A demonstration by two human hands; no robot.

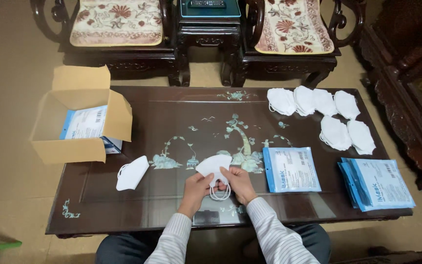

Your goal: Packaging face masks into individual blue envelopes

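Both my hands hold one white folded face mask (214, 165) over the near middle of a dark inlaid table (172, 117). My left hand (196, 187) grips its left lower edge, my right hand (238, 183) its right lower edge, and the ear loops (220, 193) hang between them. A second white mask (132, 173) lies flat on the table to the left of my hands. To the right lies a blue and white flat pouch (291, 169).
An open cardboard box (76, 122) with a blue and white packet inside stands at the table's left end. Several white masks (318, 115) lie in piles at the far right. A stack of pouches (376, 183) sits at the near right. Carved chairs with floral cushions (118, 22) stand behind.
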